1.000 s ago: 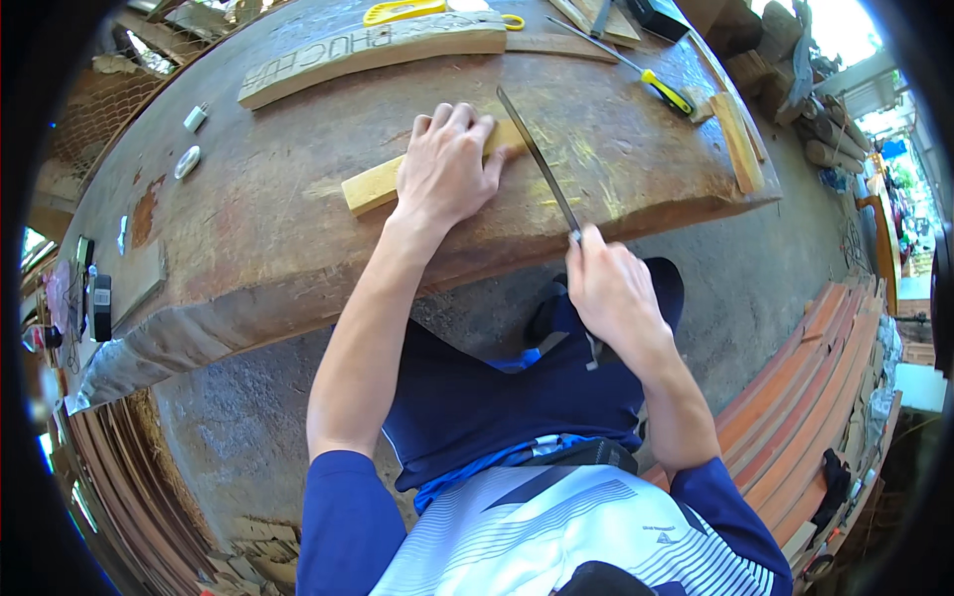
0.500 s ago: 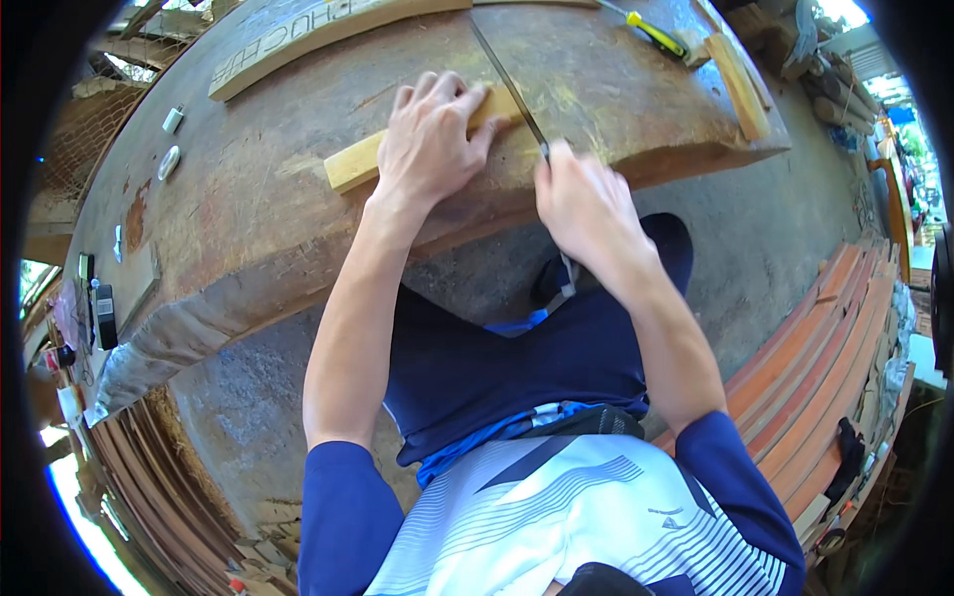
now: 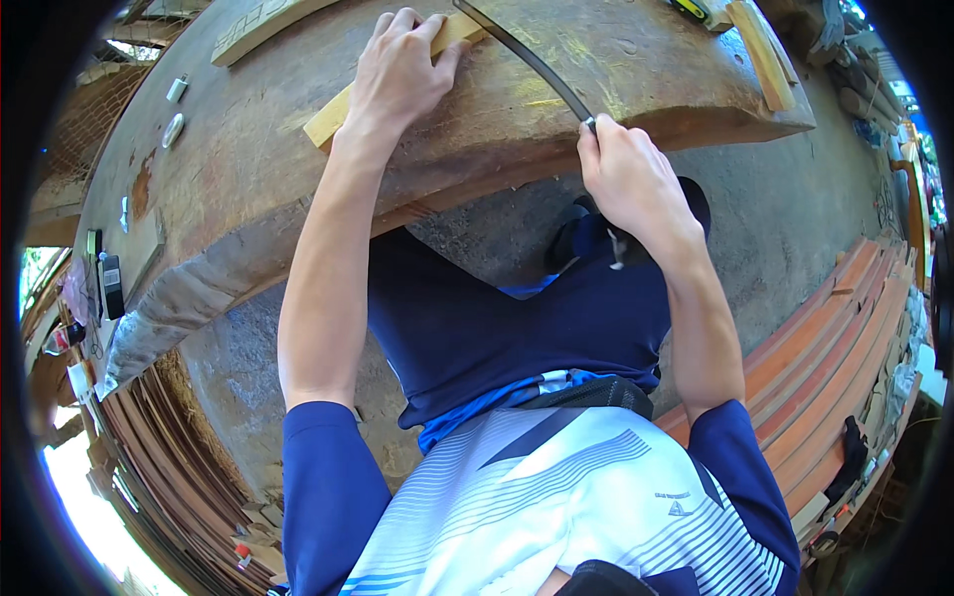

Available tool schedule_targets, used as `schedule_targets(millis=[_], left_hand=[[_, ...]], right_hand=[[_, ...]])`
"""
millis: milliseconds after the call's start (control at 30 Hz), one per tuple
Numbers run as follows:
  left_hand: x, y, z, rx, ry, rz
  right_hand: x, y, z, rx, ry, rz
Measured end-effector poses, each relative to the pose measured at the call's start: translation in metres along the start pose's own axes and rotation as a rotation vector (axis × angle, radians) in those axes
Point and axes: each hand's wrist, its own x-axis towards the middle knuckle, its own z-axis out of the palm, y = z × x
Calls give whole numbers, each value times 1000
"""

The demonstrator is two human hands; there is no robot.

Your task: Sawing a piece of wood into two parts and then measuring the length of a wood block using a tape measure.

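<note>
My left hand [image 3: 397, 74] is closed over a yellowish wooden block [image 3: 333, 121] on the thick wooden bench top [image 3: 238, 149], fingers curled across it and pressing it down. My right hand [image 3: 631, 184] grips a long, thin, dark blade tool [image 3: 527, 60], probably a saw or file, which slants up and left to the block's right end. Part of the tool's metal lower end shows below my fist, over my dark trousers. A pale marked plank [image 3: 258, 30] lies behind the block, cut off by the picture's top.
Wood offcuts [image 3: 763, 60] and a yellow-black screwdriver [image 3: 691, 10] lie at the bench's right. Small white objects [image 3: 177, 89] and a black device [image 3: 111, 288] are on its left. Reddish boards [image 3: 795, 368] are stacked at right, darker strips [image 3: 169, 447] at lower left.
The view has shifted, so the bench sits higher in the picture. My right hand has moved rightward with the tool, which now slants more. My left hand stays on the block.
</note>
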Motion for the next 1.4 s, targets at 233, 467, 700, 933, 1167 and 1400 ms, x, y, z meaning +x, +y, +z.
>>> schedule_targets(millis=[233, 467, 700, 933, 1167, 1400], left_hand=[[-7, 19, -4, -7, -5, 76], [4, 3, -13, -102, 22, 49], [0, 5, -16, -259, -7, 185], [1, -1, -11, -51, 72, 49], [-9, 16, -22, -206, 11, 55], [1, -5, -9, -64, 81, 57]], right_hand=[[16, -13, 8, -40, -5, -60], [10, -34, 17, -49, -51, -88], [24, -34, 17, 10, 48, -144], [-3, -45, 15, -22, -22, -68], [43, -49, 13, -26, -34, -107], [-6, -54, 9, -15, -100, 50]])
